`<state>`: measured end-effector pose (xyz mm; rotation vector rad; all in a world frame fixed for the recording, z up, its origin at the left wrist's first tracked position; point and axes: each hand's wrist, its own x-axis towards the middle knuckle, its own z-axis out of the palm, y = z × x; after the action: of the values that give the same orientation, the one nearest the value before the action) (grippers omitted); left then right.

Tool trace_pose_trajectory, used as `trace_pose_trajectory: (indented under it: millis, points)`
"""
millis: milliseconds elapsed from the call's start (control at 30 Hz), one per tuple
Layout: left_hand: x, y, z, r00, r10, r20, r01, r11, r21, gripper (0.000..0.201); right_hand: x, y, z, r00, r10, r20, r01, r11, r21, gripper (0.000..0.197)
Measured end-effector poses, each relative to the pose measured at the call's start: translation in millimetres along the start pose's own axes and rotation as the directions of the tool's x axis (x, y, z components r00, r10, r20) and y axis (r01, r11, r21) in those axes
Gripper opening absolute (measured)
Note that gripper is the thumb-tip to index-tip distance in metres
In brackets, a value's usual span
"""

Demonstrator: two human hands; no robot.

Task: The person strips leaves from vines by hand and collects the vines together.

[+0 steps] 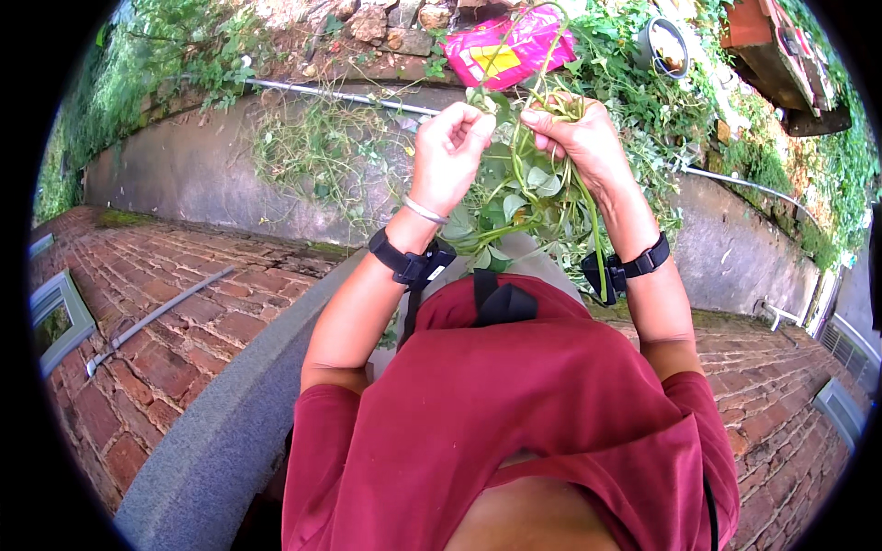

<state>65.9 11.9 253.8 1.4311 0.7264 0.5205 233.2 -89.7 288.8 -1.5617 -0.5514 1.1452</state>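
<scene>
My right hand (593,142) is closed around a bunch of leafy green vines (542,184). Long stems stick up above the fist, and leaves and stems hang below it toward my lap. To its left, my left hand (450,151) is raised with thumb and fingers pinched together. A pale green leaf shows right by those fingertips; whether they grip it or a thin stem is hidden. Below and left of that hand lies a tangled heap of thin vine stems (317,151) on the concrete.
A bright pink plastic bag (510,46) lies beyond my hands, beside a grey bucket (666,48) at the far right. A pale pipe (340,95) runs along the concrete strip (175,170). Brick walls (175,312) flank both sides, and a grey ledge (220,432) is at my left.
</scene>
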Motion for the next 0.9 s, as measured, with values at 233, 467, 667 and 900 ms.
trace_pose_trajectory:
  millis: [233,467,667,900]
  points:
    - [-19,-5,13,0.973,-0.112,0.202,0.144,0.978,-0.153,0.016,4,8,-3,0.992,-0.113,-0.063,0.111,0.993,-0.025,0.018]
    - [-25,-20,-1,0.972,0.205,-0.113,-0.094,0.783,0.615,0.015,10,7,-18,0.986,-0.162,0.046,0.169,0.934,-0.314,0.018]
    - [-23,-7,-25,0.976,-0.15,-0.157,0.184,0.954,0.235,0.019,20,26,-29,0.986,-0.115,-0.119,0.067,0.934,-0.35,0.016]
    - [-7,18,-36,0.9,-0.398,0.176,0.435,0.814,-0.385,0.02,0,35,10,0.97,-0.116,0.212,0.129,0.991,-0.048,0.026]
